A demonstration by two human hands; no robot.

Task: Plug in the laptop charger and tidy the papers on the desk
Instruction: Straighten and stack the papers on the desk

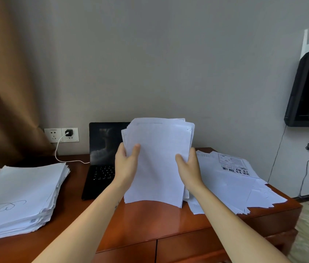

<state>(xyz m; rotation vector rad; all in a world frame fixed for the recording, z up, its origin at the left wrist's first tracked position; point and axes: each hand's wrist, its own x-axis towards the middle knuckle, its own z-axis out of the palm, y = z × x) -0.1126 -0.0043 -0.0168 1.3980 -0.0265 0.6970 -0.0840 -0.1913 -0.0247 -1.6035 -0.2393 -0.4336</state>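
Both hands, left [126, 164] and right [188, 168], grip a sheaf of papers [157, 160] upright above the tabletop [150, 221], so tidying appears underway. With the charger [68, 133] already plugged in, squaring the sheaf's edges likely comes next.

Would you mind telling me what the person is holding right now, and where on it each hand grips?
A sheaf of papers, held upright: the left hand grips its left edge and the right hand its right edge.
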